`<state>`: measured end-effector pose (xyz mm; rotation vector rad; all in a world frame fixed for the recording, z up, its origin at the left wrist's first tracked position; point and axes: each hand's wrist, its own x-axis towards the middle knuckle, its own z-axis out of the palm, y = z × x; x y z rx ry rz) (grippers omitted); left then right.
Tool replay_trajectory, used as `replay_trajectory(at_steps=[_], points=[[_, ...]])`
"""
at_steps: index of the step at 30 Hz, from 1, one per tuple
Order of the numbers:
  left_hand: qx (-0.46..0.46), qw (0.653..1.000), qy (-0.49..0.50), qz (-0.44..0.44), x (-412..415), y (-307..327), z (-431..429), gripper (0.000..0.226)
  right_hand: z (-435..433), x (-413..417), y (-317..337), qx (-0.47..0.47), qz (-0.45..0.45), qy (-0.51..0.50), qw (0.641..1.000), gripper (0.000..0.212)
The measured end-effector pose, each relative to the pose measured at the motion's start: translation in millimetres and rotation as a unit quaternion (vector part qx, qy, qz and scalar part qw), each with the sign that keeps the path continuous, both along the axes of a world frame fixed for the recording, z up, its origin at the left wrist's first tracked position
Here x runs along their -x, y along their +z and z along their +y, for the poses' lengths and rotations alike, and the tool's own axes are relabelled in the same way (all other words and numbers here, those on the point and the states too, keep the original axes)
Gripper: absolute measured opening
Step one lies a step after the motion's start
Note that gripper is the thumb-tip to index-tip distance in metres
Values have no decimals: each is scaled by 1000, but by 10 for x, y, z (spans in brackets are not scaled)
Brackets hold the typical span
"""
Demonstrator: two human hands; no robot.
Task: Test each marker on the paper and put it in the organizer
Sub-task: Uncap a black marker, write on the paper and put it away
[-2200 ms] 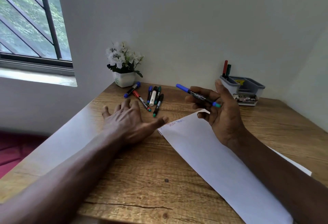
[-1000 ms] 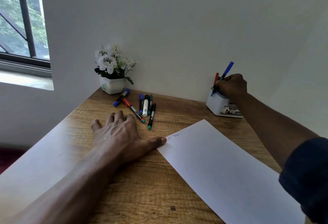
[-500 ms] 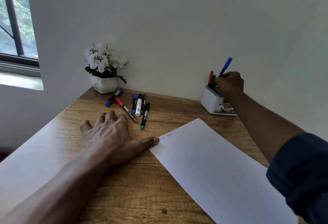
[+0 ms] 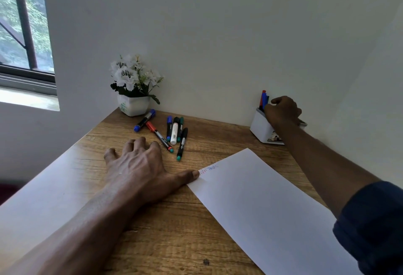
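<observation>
I've got L hand point(image 4: 139, 172) flat on the worktop point(image 4: 174, 231), fingers spread, thumb tip touching the paper point(image 4: 261, 205) corner, and R hand point(image 4: 282, 111) curled over the organizer point(image 4: 260, 128) at back right, next to the blue marker point(image 4: 265, 100) standing in it (can't tell if it's gripping), w/ loose markers point(image 4: 174, 133) just past L fingers.

You have one partly legible item. On the paper point(image 4: 272, 209), at its 11 o'clock corner, two short handwritten words stand side by side. The blue word point(image 4: 212, 168) reads roughly "PAVA", its last letters unclear. The red word point(image 4: 203, 171), at its 9 o'clock, is too faint to read. The white marker point(image 4: 174, 131), at 11 o'clock of the paper, carries dark print too small to read. The organizer point(image 4: 260, 126), at 1 o'clock, bears a picture sticker point(image 4: 275, 137) at its base, with no lettering legible. The flower pot point(image 4: 133, 105) shows an unreadable green mark point(image 4: 123, 107).
</observation>
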<state>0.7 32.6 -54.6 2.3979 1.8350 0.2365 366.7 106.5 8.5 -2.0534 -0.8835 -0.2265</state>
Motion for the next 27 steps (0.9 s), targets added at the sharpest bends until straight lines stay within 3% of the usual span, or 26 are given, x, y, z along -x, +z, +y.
replay_trajectory(at_steps=[3, 6, 8, 12, 16, 19, 27], points=[[-6, 1000, 0, -2, -2, -8, -6, 126, -72, 190, -133, -79, -171, 55, 981, 29], [-8, 1000, 0, -4, -1, -12, -9, 126, -84, 346, -244, -102, -268, 230, 930, 22], [-7, 1000, -1, -3, 0, -12, -7, 127, -100, 516, -285, -49, -287, 335, 896, 18], [-5, 1000, -4, -2, 4, -11, -6, 126, -159, 987, -264, 65, -313, 454, 831, 24], [-8, 1000, -4, -9, 6, -15, -12, 125, -215, 1361, -291, 164, -450, 510, 714, 34], [-13, 1000, -1, -10, 3, -24, -17, 125, -217, 1472, -365, 180, -525, 513, 655, 39], [-9, 1000, -3, -22, 8, -18, -20, 123, -343, 1464, -233, 155, -556, 506, 641, 16]])
